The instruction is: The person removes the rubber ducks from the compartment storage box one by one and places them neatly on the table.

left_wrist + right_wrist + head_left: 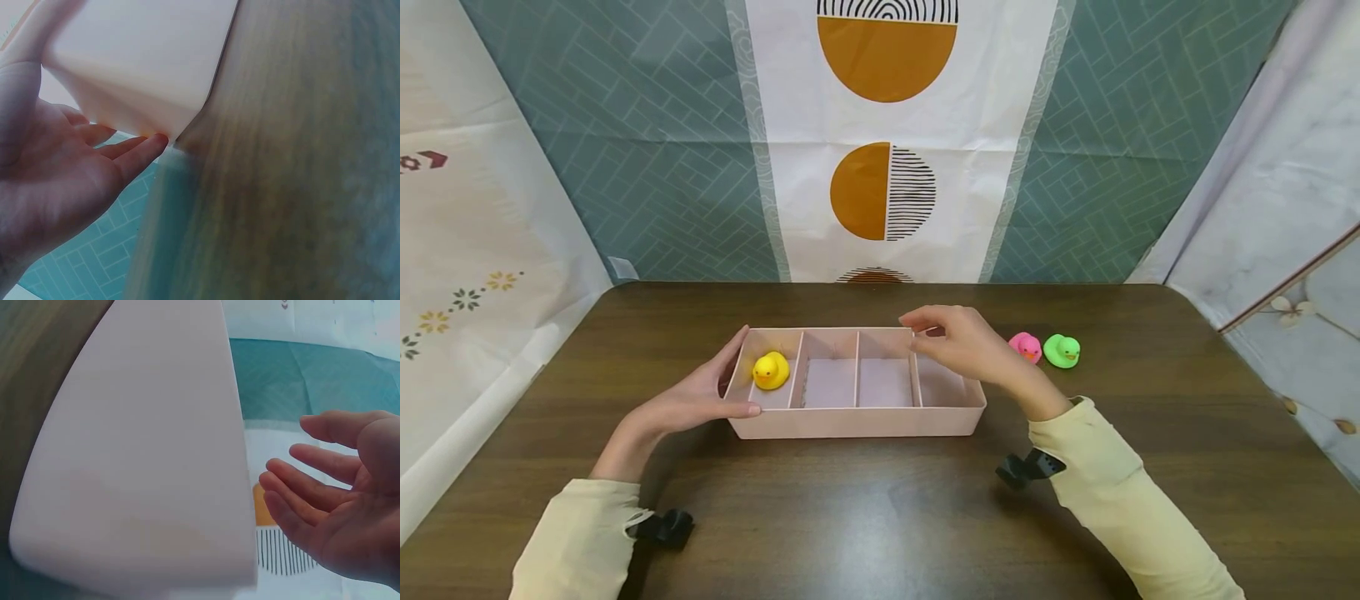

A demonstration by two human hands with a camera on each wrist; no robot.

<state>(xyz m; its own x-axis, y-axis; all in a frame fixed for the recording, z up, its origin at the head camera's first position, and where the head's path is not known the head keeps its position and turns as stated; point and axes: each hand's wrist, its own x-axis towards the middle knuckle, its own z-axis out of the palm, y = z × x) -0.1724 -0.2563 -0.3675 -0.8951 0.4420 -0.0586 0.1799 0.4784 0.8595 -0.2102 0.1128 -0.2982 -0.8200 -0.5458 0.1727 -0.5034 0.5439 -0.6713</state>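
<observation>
A pale pink box with several compartments stands on the table. My left hand grips its left end, thumb over the front rim and fingers around the end wall, as the left wrist view of the box also shows. In the leftmost compartment sits a yellow rubber duck. Above the right-hand compartments hovers my right hand, fingers loosely bent and holding nothing. The right wrist view shows that hand apart from the box wall.
Right of the box, beyond my right wrist, a pink rubber duck and a green rubber duck stand side by side on the brown wooden table. A patterned cloth hangs behind the table's back edge.
</observation>
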